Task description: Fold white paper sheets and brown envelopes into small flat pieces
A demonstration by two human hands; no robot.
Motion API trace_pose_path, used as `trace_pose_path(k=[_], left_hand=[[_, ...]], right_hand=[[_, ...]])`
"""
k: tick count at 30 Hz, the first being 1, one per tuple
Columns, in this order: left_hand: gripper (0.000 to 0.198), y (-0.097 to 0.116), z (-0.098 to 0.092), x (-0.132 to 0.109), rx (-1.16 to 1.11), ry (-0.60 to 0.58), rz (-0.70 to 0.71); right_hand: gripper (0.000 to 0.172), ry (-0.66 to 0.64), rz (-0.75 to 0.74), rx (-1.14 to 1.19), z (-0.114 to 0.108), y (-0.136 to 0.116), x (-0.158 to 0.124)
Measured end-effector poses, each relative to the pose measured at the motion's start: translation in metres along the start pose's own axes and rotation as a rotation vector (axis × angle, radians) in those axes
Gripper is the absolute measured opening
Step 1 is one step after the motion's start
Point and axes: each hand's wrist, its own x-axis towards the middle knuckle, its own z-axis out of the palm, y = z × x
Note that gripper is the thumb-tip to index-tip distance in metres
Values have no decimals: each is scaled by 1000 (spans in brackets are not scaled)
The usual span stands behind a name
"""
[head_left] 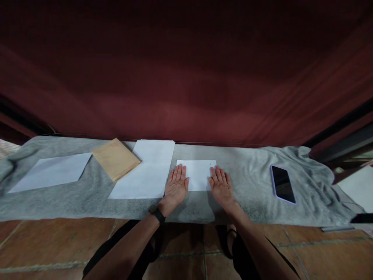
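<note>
A small white sheet of paper (198, 175) lies flat on the grey cloth (244, 202) in front of me. My left hand (176, 184) rests on its left edge, palm down with the fingers stretched forward. On the right edge lies my right hand (221, 184), also flat, fingers extended. Both thumbs point inward over the paper. Neither hand grips anything. Just left of my left hand is a stack of larger white sheets (148, 171), and a brown envelope or folded packet (115, 157) overlaps its upper left side.
Farther left, another white sheet (52, 171) lies at an angle. A phone (283, 184) with a pale purple case lies on the right, its screen dark. Behind the cloth-covered surface rises a dark red wall (186, 85). Brown floor tiles (58, 245) show below the front edge.
</note>
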Motion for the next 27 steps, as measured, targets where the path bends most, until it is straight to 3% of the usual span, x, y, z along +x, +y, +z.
trace_pose_path(k=[9,16,19,27], left_hand=[[59,-1,-4,2,10,23,-70],[58,36,-5,5,-81,-8,68],[57,44,0,10,-96,-33,50],[57,30,0,16,-54,-89,14]], right_hand=[[51,54,69,-19,-2,12,1],[55,-21,-85,97,-8,-29,11],[53,-75,-109,118,-6,-41,14],[52,-20,-49,44,0,-14,18]])
